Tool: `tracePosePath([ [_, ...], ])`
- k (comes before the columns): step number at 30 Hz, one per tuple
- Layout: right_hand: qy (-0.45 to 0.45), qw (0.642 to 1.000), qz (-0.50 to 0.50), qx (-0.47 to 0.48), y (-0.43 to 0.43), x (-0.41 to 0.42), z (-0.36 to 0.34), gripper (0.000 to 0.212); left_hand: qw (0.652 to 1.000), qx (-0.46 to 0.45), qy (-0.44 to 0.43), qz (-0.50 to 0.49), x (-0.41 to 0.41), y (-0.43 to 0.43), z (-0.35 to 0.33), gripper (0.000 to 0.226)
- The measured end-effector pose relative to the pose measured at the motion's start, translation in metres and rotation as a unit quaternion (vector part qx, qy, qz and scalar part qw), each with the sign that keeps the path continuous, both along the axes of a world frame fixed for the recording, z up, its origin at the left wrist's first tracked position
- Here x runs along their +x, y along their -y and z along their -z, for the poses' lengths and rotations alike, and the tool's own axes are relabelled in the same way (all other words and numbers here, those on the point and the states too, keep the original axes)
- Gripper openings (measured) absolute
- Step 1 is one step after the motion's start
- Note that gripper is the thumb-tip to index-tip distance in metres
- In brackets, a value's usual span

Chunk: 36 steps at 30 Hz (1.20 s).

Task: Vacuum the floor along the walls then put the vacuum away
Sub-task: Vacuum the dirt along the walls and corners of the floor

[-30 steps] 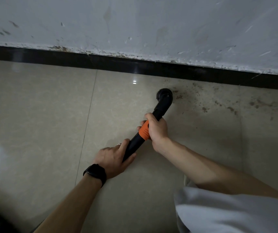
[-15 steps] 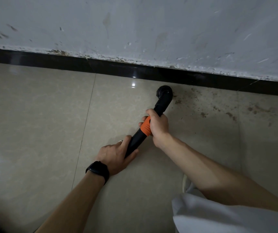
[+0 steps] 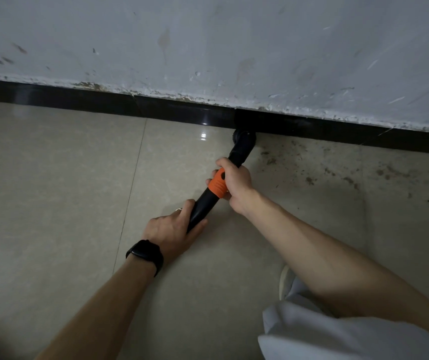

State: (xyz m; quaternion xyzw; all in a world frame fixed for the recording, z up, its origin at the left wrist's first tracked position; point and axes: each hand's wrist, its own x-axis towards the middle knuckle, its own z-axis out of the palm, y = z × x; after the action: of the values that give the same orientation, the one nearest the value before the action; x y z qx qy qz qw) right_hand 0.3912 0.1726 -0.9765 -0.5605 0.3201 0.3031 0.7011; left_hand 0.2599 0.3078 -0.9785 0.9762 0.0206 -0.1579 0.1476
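Note:
A black vacuum tube (image 3: 203, 206) with an orange collar (image 3: 217, 184) runs diagonally across the beige tiled floor (image 3: 57, 178). Its round brush nozzle (image 3: 244, 139) sits on the floor right against the black skirting board (image 3: 104, 102) under the scuffed white wall (image 3: 208, 42). My right hand (image 3: 236, 183) grips the tube at the orange collar. My left hand (image 3: 172, 229), with a black watch on the wrist, holds the lower end of the tube, thumb over it.
Brown dirt specks (image 3: 312, 175) are scattered over the tiles to the right of the nozzle, along the skirting. My white-clothed knee (image 3: 338, 336) and a shoe tip (image 3: 285, 279) fill the lower right. A tile joint (image 3: 133, 183) runs left of my hands.
The nozzle has moved forward from the open tile up to the skirting board. Both hands moved with it and keep their hold on the tube.

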Motion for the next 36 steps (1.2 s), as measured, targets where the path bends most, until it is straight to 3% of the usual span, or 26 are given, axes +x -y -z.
tracePosePath([
  [4,-0.043,0.998,0.027,0.023,-0.005,-0.024,-0.007,0.023,0.999,-0.003,0.008,0.036,-0.021,-0.017,-0.006,0.052],
  [11,-0.125,0.987,0.094,0.025,0.012,-0.112,0.003,0.012,0.978,-0.007,0.109,0.176,-0.083,-0.035,-0.002,0.056],
  [22,-0.054,0.997,0.052,-0.027,0.033,-0.099,0.005,0.006,0.975,0.003,0.162,0.149,-0.081,0.007,0.001,0.043],
  [36,-0.016,0.998,0.04,-0.036,0.038,-0.072,0.009,0.009,0.981,0.006,0.153,0.121,-0.057,0.021,0.004,0.042],
])
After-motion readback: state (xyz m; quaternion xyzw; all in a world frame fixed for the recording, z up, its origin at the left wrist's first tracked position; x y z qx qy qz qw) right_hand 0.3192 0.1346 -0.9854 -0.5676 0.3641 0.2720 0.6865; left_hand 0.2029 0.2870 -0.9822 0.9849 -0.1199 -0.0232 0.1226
